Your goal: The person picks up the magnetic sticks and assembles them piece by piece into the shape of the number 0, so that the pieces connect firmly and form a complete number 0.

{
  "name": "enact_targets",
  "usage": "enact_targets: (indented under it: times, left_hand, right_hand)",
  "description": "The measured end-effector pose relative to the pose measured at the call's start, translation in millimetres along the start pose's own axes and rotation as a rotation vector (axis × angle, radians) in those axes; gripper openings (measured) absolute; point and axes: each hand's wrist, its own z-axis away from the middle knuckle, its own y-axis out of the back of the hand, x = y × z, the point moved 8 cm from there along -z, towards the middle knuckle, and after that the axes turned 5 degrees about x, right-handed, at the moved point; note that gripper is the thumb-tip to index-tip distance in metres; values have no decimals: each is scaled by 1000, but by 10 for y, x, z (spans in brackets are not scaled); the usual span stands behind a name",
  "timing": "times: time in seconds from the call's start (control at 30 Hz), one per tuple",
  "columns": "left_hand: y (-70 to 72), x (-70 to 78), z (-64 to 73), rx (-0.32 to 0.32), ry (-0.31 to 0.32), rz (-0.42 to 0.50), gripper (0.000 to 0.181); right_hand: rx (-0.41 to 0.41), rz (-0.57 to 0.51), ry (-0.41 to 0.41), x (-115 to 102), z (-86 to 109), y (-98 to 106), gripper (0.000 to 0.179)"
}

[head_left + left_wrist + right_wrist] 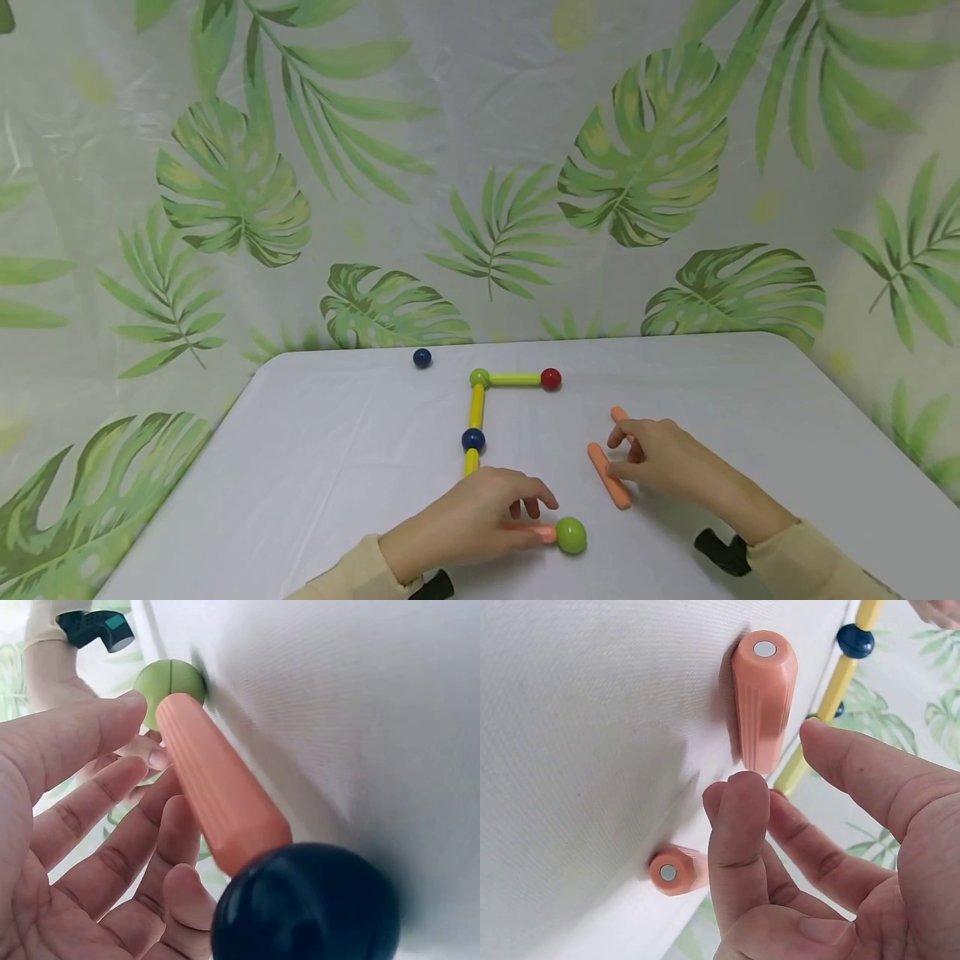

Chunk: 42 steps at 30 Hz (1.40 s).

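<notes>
Head view shows three orange rods (609, 476), three yellowish rods (514, 379), two green balls (571, 535), two navy balls (472, 439), one red ball (551, 379). The left hand (487, 512), fingers loosely spread, is beside the orange rod meeting the nearer green ball, contact unclear; the right hand (663, 458), thumb parted from bent fingers, is beside the other two.

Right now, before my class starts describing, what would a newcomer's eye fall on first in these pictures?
Probably the bent chain of rods and balls on the white table beyond the left hand, ending in a red ball. Next might come the green ball at the end of an orange rod by that hand, then two loose orange rods near the right hand.
</notes>
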Motion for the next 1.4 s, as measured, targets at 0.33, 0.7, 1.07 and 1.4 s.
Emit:
enact_targets:
  times: [0.33,0.7,1.07,1.4]
  left_hand:
    - [-85,30,-43,-28,-40,-25,21]
    - [-120,13,-66,-38,-49,-27,20]
    - [-121,12,-65,-32,-45,-28,19]
    - [-122,14,-72,-46,-29,-25,21]
  right_hand:
    - [-9,7,-17,-13,-23,-30,29]
    - [-46,-14,-64,-10,-70,-81,30]
    - [-66,-74,-70,-34,-65,-138,26]
    - [-62,-103,-101,6,-95,-167,24]
